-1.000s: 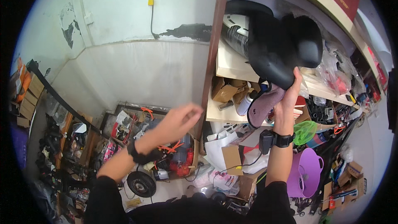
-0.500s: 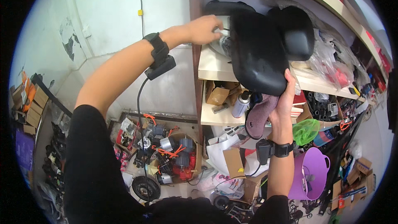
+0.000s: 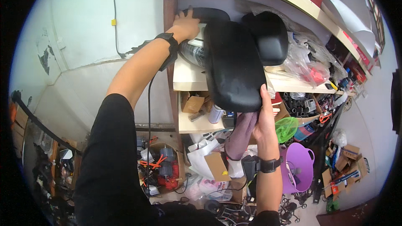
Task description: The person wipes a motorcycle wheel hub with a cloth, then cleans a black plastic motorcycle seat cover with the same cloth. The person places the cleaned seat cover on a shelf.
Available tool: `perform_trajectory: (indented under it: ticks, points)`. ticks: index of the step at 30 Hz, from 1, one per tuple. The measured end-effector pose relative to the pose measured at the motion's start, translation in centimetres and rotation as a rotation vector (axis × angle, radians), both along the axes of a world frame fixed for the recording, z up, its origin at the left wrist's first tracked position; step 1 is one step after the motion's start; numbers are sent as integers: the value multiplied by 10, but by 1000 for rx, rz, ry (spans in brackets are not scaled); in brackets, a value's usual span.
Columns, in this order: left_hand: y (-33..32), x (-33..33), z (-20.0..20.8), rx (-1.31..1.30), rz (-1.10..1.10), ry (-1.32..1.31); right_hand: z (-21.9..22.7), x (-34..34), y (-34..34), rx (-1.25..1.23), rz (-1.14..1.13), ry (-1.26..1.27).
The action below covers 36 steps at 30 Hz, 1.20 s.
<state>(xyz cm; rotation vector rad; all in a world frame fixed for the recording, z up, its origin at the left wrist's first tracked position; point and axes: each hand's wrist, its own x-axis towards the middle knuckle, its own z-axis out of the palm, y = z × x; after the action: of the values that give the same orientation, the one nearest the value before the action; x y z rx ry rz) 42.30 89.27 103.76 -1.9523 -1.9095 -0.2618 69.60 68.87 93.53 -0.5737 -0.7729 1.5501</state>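
On the upper shelf, my left hand (image 3: 185,27) reaches to the left end of a black cushion (image 3: 211,15) lying at the back. Its fingers are spread and touch the cushion's end. A larger black padded cushion (image 3: 234,67) stands tilted in front, overhanging the shelf edge. My right hand (image 3: 264,121) is closed at its lower right corner, thumb along the side, with a purple-grey cloth (image 3: 240,136) bunched in the palm and hanging down. Another black cushion (image 3: 268,37) sits behind it. A plastic-wrapped item (image 3: 193,52) lies below my left wrist.
Clear plastic bags (image 3: 307,60) fill the shelf's right side. A spray can (image 3: 215,114) and a small cardboard box (image 3: 192,102) occupy the lower shelf. A purple bucket (image 3: 298,167) and a green net (image 3: 287,129) are at right. Motors (image 3: 167,167) lie in a floor box.
My left hand has gone from beside the large cushion to the rear cushion's left end. The view has shifted right. My right hand keeps hold at the large cushion's corner with the cloth.
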Motion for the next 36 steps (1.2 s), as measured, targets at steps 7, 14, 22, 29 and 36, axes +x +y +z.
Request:
perform_trajectory:
  ticks: [7,14,22,29,36]
  points:
    - [22,7,1,100,-13,-146,4,-5,-5,32,7,-7]
    - [28,-4,0,98,-17,-223,8,-18,5,46,-43,57]
    - [34,-6,1,108,-41,-266,27,-67,53,106,-9,-106]
    - [24,-48,19,10,-354,-732,51,-129,65,139,-146,86]
    - [-87,-7,5,298,-662,-594,42,-149,75,145,-202,72]
